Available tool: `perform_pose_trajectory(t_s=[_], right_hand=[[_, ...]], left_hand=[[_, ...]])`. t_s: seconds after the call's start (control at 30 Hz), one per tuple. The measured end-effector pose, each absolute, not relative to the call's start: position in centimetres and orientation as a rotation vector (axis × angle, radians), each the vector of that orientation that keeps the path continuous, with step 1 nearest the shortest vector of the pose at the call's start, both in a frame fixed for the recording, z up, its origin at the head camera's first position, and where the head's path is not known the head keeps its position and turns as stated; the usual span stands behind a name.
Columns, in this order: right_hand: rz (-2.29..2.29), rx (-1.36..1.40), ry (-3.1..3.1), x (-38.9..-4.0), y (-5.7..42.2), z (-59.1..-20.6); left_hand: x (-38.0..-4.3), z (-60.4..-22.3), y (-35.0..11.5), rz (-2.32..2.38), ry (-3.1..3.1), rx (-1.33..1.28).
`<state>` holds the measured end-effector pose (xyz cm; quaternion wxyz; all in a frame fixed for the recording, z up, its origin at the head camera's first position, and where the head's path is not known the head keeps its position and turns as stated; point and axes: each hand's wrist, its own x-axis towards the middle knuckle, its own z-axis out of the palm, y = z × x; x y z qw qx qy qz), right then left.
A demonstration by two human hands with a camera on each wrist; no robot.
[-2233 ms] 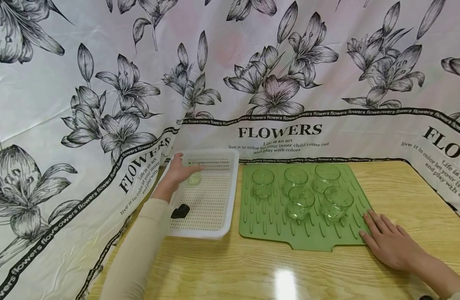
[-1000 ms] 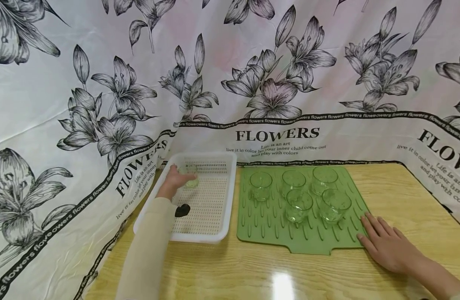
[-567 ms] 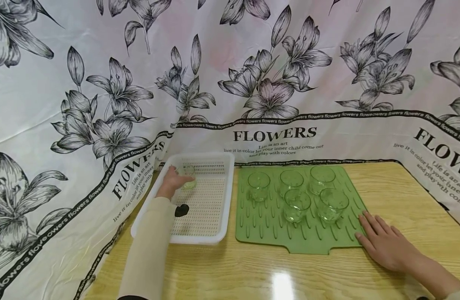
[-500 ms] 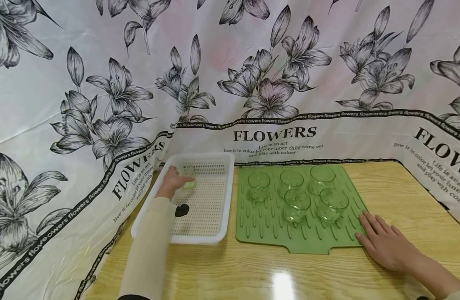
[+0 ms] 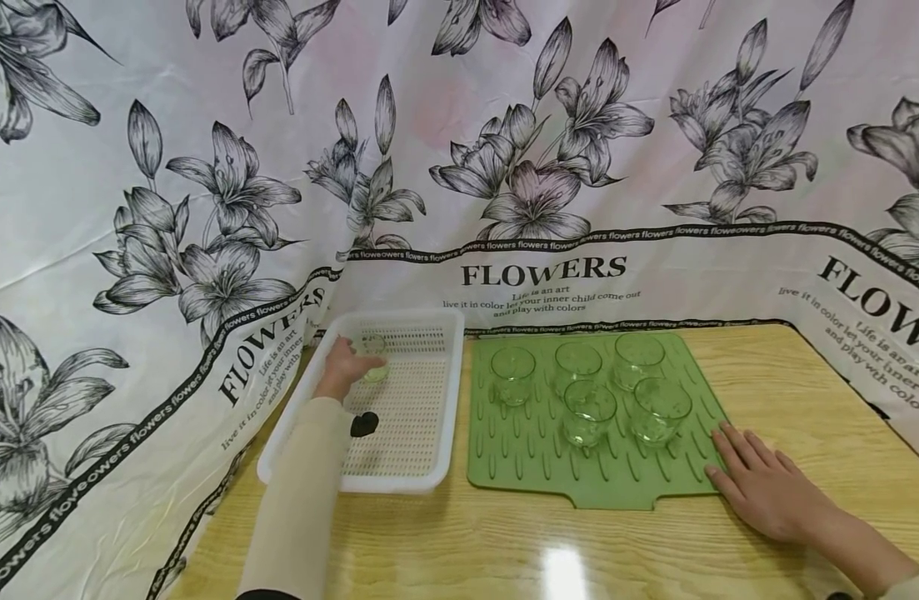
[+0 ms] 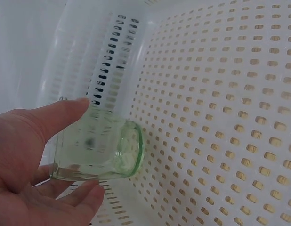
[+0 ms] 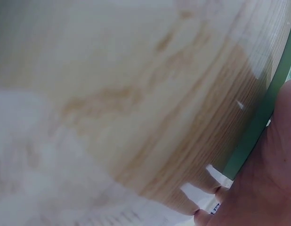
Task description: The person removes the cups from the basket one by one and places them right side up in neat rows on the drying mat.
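Observation:
Inside the white perforated basket (image 5: 422,482), my left hand (image 5: 347,369) holds a pale green drinking glass (image 6: 112,146). The left wrist view shows my thumb along one side of the glass and my fingers around the other, with its base toward the basket floor. My right hand (image 5: 766,487) lies flat with fingers extended, its fingertips at the right edge of a green ribbed drying mat (image 5: 526,467). In the right wrist view only part of that hand and the mat's edge (image 7: 251,136) show.
Several clear glasses stand on the mat, among them a front-right one (image 5: 660,412) and a left one (image 5: 513,377). A black object (image 5: 365,424) lies in the basket. A flower-printed curtain (image 5: 534,200) borders the wooden table (image 5: 429,550) at the back and left.
About two seconds ago my left hand was spread above the glass in the basket; it has come down around it. The glass stays about in place. My right hand stays by the mat.

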<state>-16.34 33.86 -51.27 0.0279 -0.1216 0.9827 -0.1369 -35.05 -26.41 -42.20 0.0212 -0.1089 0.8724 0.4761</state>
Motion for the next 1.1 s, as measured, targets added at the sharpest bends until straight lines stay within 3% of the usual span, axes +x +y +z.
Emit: perform_pose_trajectory(t_s=[1.1], right_hand=[[-0.39,-0.374,3.05,-16.1,33.4,-50.6]], left_hand=[[-34.0,-40.3,-26.5,1.486,2.781,-0.228]])
